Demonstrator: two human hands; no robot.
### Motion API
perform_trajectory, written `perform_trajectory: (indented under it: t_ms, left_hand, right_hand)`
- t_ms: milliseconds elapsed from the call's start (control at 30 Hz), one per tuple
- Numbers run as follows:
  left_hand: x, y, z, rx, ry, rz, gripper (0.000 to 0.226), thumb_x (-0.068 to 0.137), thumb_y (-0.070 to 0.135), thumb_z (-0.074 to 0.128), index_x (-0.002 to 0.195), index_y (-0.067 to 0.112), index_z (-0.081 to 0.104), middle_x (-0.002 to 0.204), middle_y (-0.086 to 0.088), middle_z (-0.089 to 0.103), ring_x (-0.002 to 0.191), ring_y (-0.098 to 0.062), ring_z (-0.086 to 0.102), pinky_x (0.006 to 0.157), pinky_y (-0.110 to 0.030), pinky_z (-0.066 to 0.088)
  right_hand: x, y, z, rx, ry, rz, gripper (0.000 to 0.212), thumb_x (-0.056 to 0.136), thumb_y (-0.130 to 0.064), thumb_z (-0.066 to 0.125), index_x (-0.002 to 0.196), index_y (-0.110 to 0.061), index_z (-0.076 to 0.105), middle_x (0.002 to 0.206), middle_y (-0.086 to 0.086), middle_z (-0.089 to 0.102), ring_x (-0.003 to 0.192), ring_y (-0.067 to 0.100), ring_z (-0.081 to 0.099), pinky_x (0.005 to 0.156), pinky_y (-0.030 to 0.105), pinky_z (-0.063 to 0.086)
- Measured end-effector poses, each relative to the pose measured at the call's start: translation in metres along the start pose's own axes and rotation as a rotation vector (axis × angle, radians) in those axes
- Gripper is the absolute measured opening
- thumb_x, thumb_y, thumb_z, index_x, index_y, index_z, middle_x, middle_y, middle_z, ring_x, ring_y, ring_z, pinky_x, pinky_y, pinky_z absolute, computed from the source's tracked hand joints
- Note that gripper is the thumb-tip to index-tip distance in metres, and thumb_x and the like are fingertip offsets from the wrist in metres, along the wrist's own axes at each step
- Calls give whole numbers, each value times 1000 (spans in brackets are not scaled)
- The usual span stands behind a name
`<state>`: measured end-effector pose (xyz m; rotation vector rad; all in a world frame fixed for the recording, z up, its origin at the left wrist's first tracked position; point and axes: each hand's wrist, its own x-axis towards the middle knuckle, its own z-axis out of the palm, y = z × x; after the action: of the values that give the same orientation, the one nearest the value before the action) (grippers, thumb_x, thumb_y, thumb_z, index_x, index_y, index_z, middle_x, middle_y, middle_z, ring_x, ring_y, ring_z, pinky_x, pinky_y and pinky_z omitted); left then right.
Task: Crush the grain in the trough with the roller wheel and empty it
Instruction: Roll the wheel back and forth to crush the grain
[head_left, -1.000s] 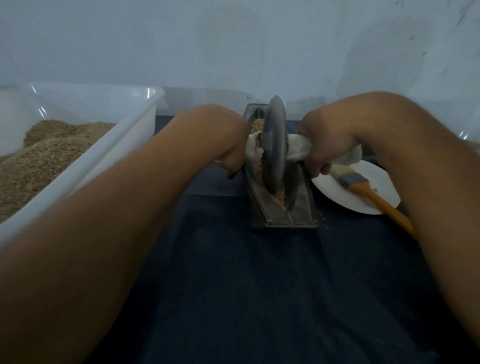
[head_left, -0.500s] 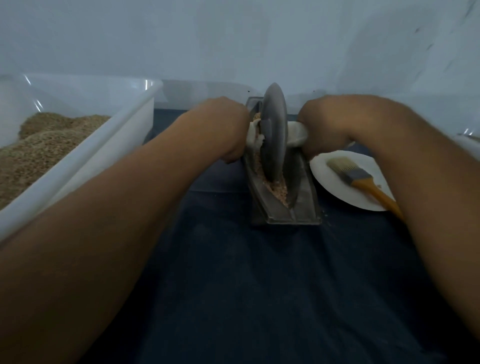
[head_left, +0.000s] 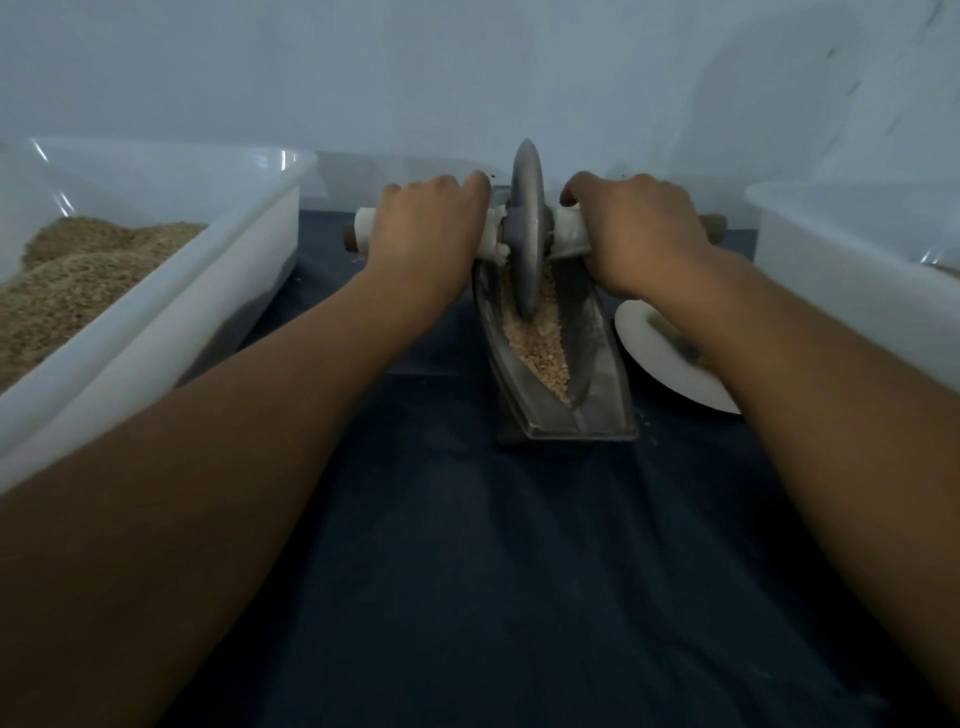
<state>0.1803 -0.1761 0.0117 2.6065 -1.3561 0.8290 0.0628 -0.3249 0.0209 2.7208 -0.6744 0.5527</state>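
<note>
A narrow metal trough lies lengthwise on the dark cloth, with pale crushed grain along its groove. A grey roller wheel stands on edge in the far half of the trough. Its axle is wrapped in white cloth on both sides. My left hand grips the left handle and my right hand grips the right handle. Both arms are stretched forward.
A clear plastic bin half full of brown grain stands at the left. Another clear bin stands at the right. A white plate with a brush lies right of the trough, mostly hidden under my right forearm. A wall rises close behind.
Both hands have pushed the wheel away from me along the trough, towards its far end. More crushed grain shows in the near half of the groove.
</note>
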Motion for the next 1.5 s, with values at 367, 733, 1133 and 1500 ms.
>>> perform_trajectory:
  t_ms: [367, 733, 1133, 1500]
  left_hand:
    - [-4, 0, -17, -13, -170, 15, 29, 85, 10, 66, 111, 11, 53, 109, -18, 59, 100, -38, 58, 72, -42, 39]
    - [-7, 12, -53, 105, -696, 78, 48, 80, 48, 76, 96, 4, 66, 80, -4, 52, 70, -18, 53, 72, -33, 44]
    - [-5, 16, -51, 141, -665, 97, 30, 86, 36, 72, 85, 8, 61, 74, -4, 46, 60, -15, 44, 67, -32, 42]
    - [-4, 2, -15, -78, -186, -12, 17, 86, 6, 62, 101, 10, 58, 100, -14, 60, 93, -34, 59, 70, -40, 40]
  right_hand:
    - [-9, -2, -40, -11, -389, -3, 23, 74, -25, 79, 86, -12, 65, 77, 9, 60, 72, 27, 58, 62, 31, 42]
    - [-18, -6, -75, 62, -849, -14, 13, 76, -31, 81, 84, -23, 74, 68, -12, 74, 64, 4, 71, 67, 32, 48]
    - [-18, -4, -70, 110, -822, -6, 15, 78, -29, 81, 87, -21, 73, 70, -12, 74, 69, 6, 72, 77, 34, 53]
    - [-4, -1, -23, -19, -243, -31, 18, 80, -15, 69, 96, -9, 66, 94, 15, 63, 79, 32, 56, 65, 32, 40]
